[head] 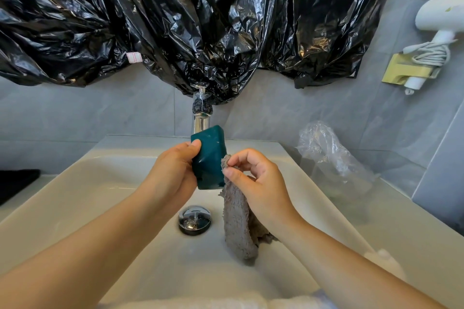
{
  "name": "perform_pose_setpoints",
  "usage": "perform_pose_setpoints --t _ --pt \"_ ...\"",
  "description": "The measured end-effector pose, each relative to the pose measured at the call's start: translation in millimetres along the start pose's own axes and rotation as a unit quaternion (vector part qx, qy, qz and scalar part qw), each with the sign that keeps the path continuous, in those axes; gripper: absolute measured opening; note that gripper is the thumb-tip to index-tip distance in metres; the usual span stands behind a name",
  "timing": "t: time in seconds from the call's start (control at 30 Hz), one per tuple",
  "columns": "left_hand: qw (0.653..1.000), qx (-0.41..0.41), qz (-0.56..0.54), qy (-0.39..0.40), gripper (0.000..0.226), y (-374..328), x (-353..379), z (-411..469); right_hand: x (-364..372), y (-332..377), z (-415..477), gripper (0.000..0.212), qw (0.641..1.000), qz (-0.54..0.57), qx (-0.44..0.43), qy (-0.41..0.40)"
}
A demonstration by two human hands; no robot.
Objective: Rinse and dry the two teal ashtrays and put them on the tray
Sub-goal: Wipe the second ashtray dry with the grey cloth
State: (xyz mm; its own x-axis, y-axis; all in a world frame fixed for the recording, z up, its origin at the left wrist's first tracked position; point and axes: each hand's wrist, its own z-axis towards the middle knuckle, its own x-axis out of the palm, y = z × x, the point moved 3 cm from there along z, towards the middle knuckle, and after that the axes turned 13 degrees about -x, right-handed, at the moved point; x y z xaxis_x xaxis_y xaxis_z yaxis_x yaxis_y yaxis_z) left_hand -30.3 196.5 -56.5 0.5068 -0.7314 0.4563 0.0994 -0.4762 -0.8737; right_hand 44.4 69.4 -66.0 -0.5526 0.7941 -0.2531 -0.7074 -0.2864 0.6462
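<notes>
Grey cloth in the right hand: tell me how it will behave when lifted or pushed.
The grey cloth is likely floppy: it hangs limp from the right hand's pinch. Its fuzzy pile suggests it is light and not slippery. Pushed, it would probably bunch rather than slide, as its lower end folds.

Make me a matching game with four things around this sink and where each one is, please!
Things:
1. teal ashtray
2. grey cloth
3. drain plug
4. hair dryer

Places:
A. hung on the wall at the right
B. gripped by the left hand
C. at the bottom of the sink
D. pinched by the right hand

Pairs: 1-B, 2-D, 3-C, 4-A.
</notes>
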Motion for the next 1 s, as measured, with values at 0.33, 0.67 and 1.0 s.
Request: perform_pose_setpoints --t 0.33,0.67,1.0 --pt "0.992 -0.027 -0.108 0.052 0.027 -8.1 -0.4 -4.0 -4.2 -12.6 0.6 0.010 0.996 0.047 0.070 -0.009" --pt "0.984 -0.049 -0.148 0.081 0.031 -6.7 0.4 -6.2 -11.3 -26.4 1.4 0.009 0.987 0.050 0.137 -0.069" --pt "0.996 -0.030 -0.012 0.085 0.025 2.3 7.4 -6.6 -39.8 -28.8 8.2 0.003 0.974 -0.013 0.110 -0.198"
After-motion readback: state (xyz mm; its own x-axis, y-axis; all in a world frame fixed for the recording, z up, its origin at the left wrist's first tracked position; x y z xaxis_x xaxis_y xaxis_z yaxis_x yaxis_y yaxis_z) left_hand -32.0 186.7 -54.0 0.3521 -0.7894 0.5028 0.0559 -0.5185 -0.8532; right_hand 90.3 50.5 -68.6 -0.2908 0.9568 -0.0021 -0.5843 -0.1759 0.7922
